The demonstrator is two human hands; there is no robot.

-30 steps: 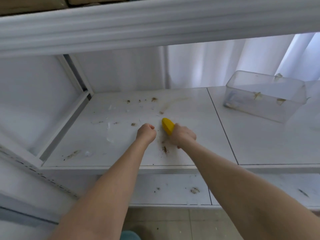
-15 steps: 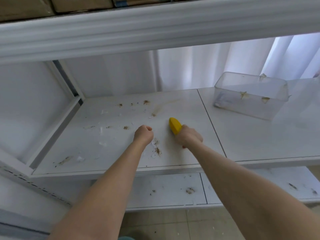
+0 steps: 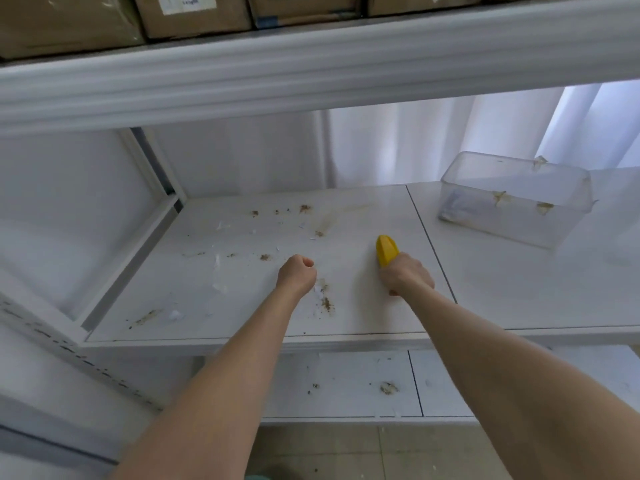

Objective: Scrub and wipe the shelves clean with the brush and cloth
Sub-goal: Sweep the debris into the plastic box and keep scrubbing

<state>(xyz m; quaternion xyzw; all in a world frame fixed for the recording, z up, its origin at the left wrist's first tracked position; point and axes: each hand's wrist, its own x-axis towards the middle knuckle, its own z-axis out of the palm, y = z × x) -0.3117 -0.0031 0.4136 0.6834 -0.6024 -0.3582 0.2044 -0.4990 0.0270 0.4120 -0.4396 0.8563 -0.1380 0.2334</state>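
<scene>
My right hand [image 3: 408, 275] grips a yellow brush [image 3: 386, 250] pressed down on the white middle shelf [image 3: 242, 306], near the seam between two shelf panels. My left hand [image 3: 298, 273] is curled into a fist and rests on the same shelf, left of the brush, holding nothing that I can see. Brown crumbs and white flakes [image 3: 325, 301] lie scattered over the left panel, with a small pile just right of my left wrist. No cloth is in view.
A clear plastic box [image 3: 512, 199] stands on the shelf at the right rear. The lower shelf [image 3: 346, 386] carries more dirt. Cardboard boxes [image 3: 194, 15] sit on the upper shelf, whose thick front edge overhangs. A white upright frame closes the left side.
My right hand has slid the brush to the right across the shelf, away from my left fist. The crumb pile stays near my left wrist.
</scene>
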